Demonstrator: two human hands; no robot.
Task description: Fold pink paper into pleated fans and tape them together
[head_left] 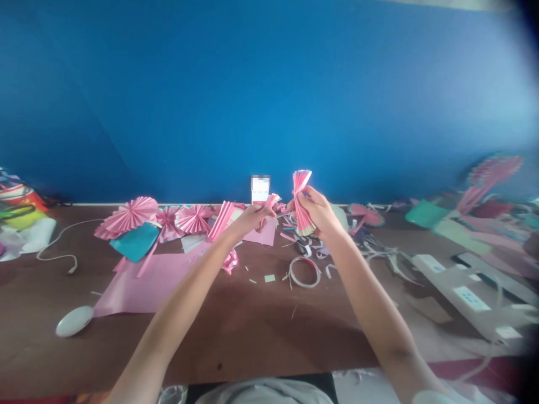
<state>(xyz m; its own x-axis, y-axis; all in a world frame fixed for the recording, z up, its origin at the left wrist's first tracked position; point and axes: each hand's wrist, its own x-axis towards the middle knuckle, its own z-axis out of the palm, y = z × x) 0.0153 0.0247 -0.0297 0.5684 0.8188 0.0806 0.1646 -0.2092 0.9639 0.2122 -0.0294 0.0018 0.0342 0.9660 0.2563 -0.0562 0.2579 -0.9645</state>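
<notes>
held fan (pixel 302 217) of matt pleated paper, smooth paper sheet (pixel 145 283), glossy plastic mouse (pixel 74 321), smooth tabletop (pixel 256 331)

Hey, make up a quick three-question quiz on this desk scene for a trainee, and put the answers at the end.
1. Multiple choice: what is the right hand holding?
A) a power strip
B) a pleated pink paper piece
C) a white cable
2. True or false: the left hand is empty.
3. Fill in the blank: the large flat sheet next to the white oval object is ____ in colour.

Key:
1. B
2. False; it holds another pleated piece.
3. pink
</notes>
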